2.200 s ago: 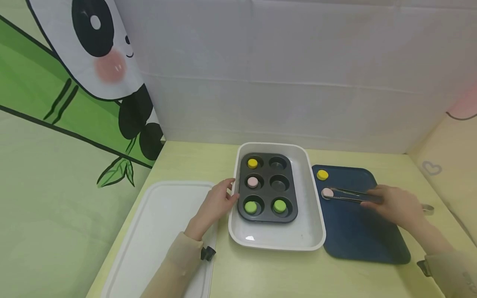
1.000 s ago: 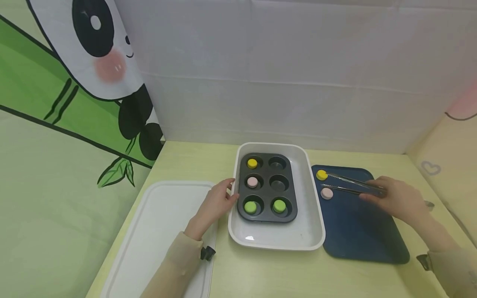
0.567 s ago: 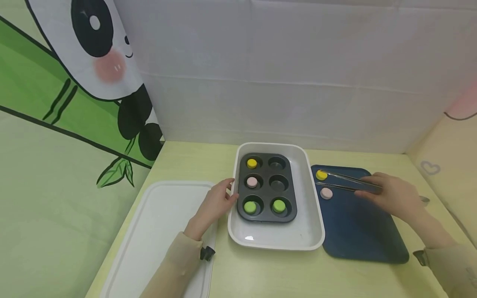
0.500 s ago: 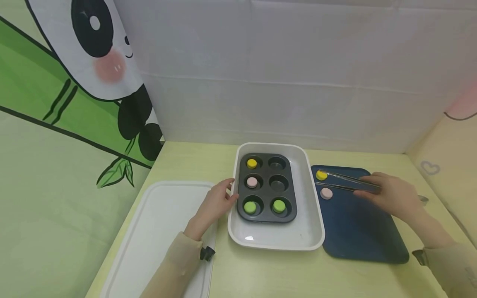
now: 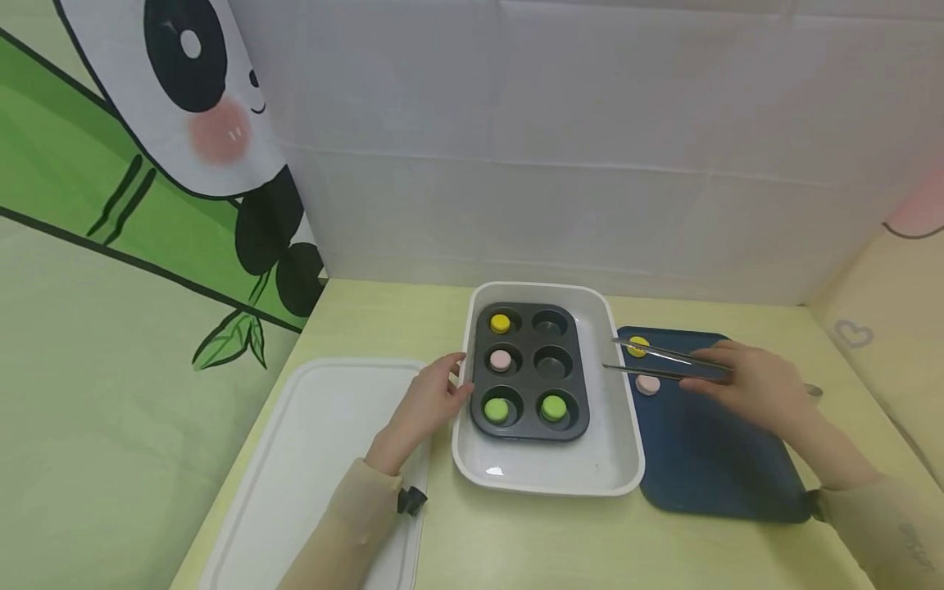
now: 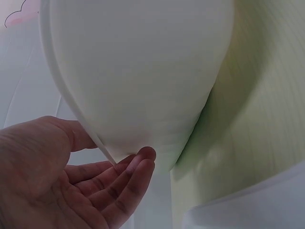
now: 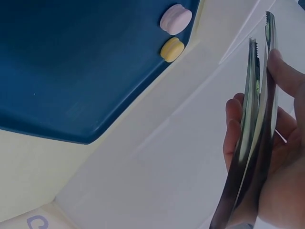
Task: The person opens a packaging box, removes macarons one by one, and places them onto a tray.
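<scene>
My left hand (image 5: 429,398) pinches the left rim of a white rectangular tub (image 5: 605,459), thumb inside and fingers outside, as the left wrist view (image 6: 107,181) shows. Inside the tub lies a dark muffin pan (image 5: 525,378). Its cups hold a yellow macaron (image 5: 500,324), a pink macaron (image 5: 500,360) and two green macarons (image 5: 554,408); two cups at the right hold nothing. My right hand (image 5: 760,389) grips metal tongs (image 5: 682,375). Their tips stand apart above the tub's right rim, with nothing between them. Below the tongs, a yellow macaron (image 7: 172,49) and a pink macaron (image 7: 176,19) lie on a blue tray.
The blue tray (image 5: 723,467) lies right of the tub, close against it. A white board or lid (image 5: 332,426) lies on the left, under my left forearm. A pale wall cloth (image 5: 546,205) closes off the table's back edge.
The tongs first leave the pink macaron for the yellow one, then slide left until their tips pass over the tub's rim, carrying nothing. My left hand stays put.
</scene>
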`<state>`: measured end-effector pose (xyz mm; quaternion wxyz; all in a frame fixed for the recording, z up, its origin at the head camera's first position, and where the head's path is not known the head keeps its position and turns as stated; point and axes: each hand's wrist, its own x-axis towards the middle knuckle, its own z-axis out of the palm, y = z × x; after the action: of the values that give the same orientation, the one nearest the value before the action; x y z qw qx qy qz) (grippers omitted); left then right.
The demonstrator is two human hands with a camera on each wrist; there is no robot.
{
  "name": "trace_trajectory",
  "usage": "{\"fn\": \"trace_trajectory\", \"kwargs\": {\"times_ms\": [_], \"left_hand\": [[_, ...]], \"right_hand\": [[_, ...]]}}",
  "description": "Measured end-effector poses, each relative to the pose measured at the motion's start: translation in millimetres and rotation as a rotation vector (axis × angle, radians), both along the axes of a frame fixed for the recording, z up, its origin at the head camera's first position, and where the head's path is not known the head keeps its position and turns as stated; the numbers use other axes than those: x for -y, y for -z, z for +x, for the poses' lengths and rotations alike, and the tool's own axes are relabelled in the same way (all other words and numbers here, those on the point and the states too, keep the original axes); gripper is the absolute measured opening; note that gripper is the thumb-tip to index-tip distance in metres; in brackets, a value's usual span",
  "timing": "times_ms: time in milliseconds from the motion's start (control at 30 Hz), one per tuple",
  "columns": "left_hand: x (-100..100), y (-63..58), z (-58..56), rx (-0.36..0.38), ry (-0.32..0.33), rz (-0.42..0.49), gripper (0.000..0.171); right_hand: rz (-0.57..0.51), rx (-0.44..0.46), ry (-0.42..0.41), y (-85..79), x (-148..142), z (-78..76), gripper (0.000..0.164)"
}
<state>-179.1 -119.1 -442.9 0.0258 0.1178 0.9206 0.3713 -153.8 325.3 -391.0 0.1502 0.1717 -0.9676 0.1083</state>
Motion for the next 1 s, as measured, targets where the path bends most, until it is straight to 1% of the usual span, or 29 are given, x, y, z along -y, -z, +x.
{"fn": "trace_trajectory", "kwargs": {"times_ms": [300, 567, 767, 1000], "left_hand": [[0.1, 0.1, 0.5, 0.005, 0.005, 0.006, 0.054], [-0.1, -1.8, 0.2, -0.001, 0.011, 0.012, 0.054], [-0.3, -4.2, 0.8, 0.016, 0.0, 0.01, 0.055], [0.2, -6.7, 1.2, 0.025, -0.004, 0.011, 0.055]], "right_hand": [[-0.02, -0.003, -0.064, 6.7, 17.4, -4.8, 0.038], [-0.002, 0.078, -0.091, 11.6, 33.9, -4.4, 0.042], [0.008, 0.092, -0.109, 12.1, 44.6, -2.7, 0.044], [-0.002, 0.113, -0.144, 12.6, 56.3, -0.4, 0.038]]}}
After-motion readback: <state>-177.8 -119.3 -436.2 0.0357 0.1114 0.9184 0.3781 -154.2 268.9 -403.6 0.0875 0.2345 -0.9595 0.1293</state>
